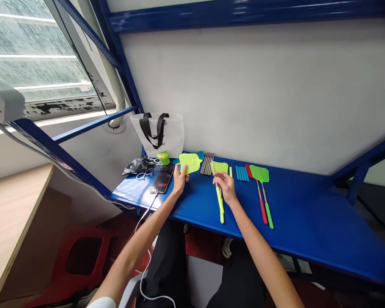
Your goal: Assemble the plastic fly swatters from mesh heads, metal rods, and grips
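Note:
My left hand point(180, 177) grips the edge of a yellow-green mesh swatter head point(190, 163) above the blue table. In my right hand point(225, 185) is a metal rod with a yellow handle point(220, 204), pinched near its upper part and pointing up. The rod and the held head are apart. Behind my right hand lie another yellow-green head point(220, 167) and a yellow handle piece point(230, 172). Several metal rods point(207, 164) lie side by side between my hands. Right of them are several short blue handles point(242, 173).
Red point(263, 212) and green point(269, 216) swatters lie at the right on the blue table point(311, 214). At the left are a phone point(163, 179) with a white cable, a black plastic bag point(138, 165), a green tub point(163, 157) and a white tote bag point(167, 134).

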### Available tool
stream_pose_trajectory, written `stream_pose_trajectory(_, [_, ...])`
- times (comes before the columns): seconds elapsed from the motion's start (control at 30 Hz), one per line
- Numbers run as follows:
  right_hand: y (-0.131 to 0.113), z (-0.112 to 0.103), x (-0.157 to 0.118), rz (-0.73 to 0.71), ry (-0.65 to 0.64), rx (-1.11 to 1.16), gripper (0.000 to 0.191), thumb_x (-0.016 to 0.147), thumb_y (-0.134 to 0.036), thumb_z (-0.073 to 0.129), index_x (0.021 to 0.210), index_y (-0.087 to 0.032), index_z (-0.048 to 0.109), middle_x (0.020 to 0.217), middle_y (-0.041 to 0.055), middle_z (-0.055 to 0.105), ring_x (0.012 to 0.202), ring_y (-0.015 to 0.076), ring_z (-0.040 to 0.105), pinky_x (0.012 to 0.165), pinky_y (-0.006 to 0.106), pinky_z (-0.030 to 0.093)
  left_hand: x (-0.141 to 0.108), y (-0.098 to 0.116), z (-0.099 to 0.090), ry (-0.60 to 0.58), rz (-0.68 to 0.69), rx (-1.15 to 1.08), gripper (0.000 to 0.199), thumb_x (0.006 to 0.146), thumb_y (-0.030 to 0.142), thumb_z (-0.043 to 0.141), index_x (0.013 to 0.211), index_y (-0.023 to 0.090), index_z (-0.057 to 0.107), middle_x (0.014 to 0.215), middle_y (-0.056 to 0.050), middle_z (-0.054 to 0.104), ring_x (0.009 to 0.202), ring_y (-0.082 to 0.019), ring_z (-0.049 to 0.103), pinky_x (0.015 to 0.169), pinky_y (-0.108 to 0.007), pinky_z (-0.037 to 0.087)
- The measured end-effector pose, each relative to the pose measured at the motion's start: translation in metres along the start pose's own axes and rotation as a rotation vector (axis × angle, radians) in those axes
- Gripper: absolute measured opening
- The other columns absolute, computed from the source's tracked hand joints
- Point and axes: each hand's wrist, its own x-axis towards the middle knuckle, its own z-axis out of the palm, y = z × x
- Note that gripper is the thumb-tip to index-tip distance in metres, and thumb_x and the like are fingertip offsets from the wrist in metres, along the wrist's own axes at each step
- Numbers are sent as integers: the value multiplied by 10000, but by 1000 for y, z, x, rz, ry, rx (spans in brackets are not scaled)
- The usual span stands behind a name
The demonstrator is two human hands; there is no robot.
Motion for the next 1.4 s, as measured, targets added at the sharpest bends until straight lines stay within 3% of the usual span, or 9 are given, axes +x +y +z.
stream_pose_trajectory(0.17, [-2, -22, 8, 84, 106, 268, 469, 859, -395, 737, 1310, -311, 644, 765, -58, 641, 533, 128, 500, 475, 252, 389, 18, 6, 35, -11, -65, -157, 598, 831, 728, 837, 1023, 236, 555, 604, 111, 389, 463, -77, 342, 453, -240, 336])
stream_pose_trajectory(0.33, [-11, -48, 11, 101, 130, 110, 509, 1016, -639, 656, 1363, -268, 685, 627, -88, 506, 419, 99, 308, 401, 247, 281, 26, -3, 64, -6, -104, -206, 635, 767, 750, 886, 938, 222, 576, 580, 106, 405, 446, -69, 341, 428, -244, 343])
stream_pose_trajectory(0.4, [-12, -52, 11, 47, 144, -151, 564, 1083, -717, 529, 1331, -253, 731, 605, -66, 514, 423, 120, 368, 415, 260, 328, 24, -9, 66, -41, -106, -227, 624, 752, 709, 924, 929, 210, 594, 586, 100, 441, 440, -68, 377, 420, -233, 351])
stream_pose_trajectory(0.47, [-11, -51, 9, -69, 171, -510, 583, 1127, -694, 457, 1291, -237, 779, 677, 5, 653, 523, 167, 564, 494, 280, 438, 22, -13, 64, -66, -116, -250, 623, 739, 675, 954, 947, 192, 619, 627, 80, 506, 452, -71, 437, 419, -226, 368])
stream_pose_trajectory(0.57, [-4, -43, 4, -240, 164, -949, 538, 1185, -528, 384, 1321, -220, 804, 1002, 112, 832, 844, 246, 780, 671, 312, 553, 21, -16, 61, -73, -156, -263, 671, 737, 671, 964, 1050, 168, 648, 716, 39, 597, 489, -90, 533, 440, -231, 422])
stream_pose_trajectory(0.67, [6, -34, 1, -302, 140, -1133, 511, 1204, -393, 347, 1376, -213, 793, 1149, 128, 846, 975, 249, 808, 717, 302, 557, 23, -16, 61, -94, -163, -254, 715, 783, 686, 929, 1166, 153, 646, 839, -21, 681, 524, -115, 599, 466, -258, 477])
stream_pose_trajectory(0.9, [17, -32, 3, -352, 187, -1190, 545, 1209, -492, 403, 1107, -206, 855, 1031, 102, 851, 830, 206, 784, 608, 284, 457, 23, -18, 61, -180, -141, -242, 803, 836, 696, 887, 1354, 164, 583, 1025, -85, 758, 557, -135, 666, 532, -292, 563])
stream_pose_trajectory(1.1, [15, -33, 5, -382, 204, -1183, 509, 1212, -400, 357, 1312, -210, 819, 1164, 118, 854, 931, 232, 805, 647, 290, 516, 22, -19, 60, -229, -110, -199, 948, 834, 676, 904, 1534, 145, 550, 1036, -93, 797, 481, -109, 614, 512, -291, 547])
stream_pose_trajectory(1.4, [13, -32, 4, -396, 243, -1170, 495, 1211, -422, 380, 1330, -228, 818, 1196, 110, 852, 931, 237, 817, 639, 288, 529, 20, -17, 61, -263, -91, -149, 991, 848, 679, 894, 1603, 127, 568, 1108, -135, 807, 486, -90, 585, 496, -285, 535])
